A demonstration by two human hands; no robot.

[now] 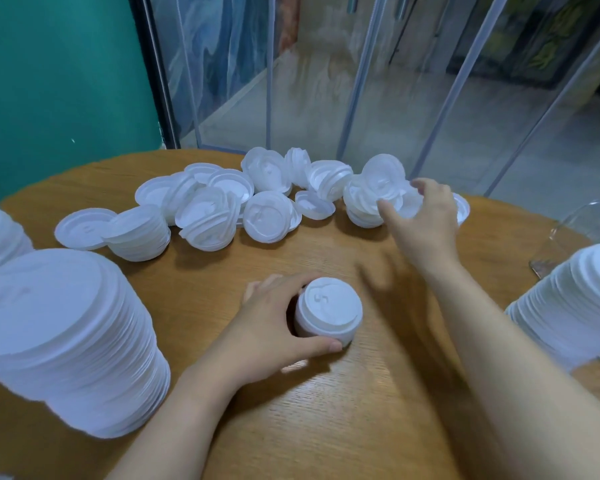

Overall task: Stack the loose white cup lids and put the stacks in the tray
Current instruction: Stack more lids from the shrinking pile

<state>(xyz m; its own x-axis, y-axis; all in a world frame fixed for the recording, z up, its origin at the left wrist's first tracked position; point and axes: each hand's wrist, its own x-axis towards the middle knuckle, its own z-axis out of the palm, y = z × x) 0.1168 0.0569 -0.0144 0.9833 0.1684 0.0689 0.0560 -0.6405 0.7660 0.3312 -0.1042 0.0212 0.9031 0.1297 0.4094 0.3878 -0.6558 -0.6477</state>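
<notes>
My left hand is wrapped around a short stack of lids standing on the round wooden table — thumb and fingers curled on its sides. My right hand is out past that stack, fingers closing on some of the loose white lids. Tall lid stacks flank the short one — can't spot a tray.

Counted two hands: left hand, right hand. Counted four upright lid stacks: one small stack inside the left grip, two tall stacks left of it, one tall stack right of the right wrist. Loose lids beyond the left grip: too jumbled to number. One bench.
</notes>
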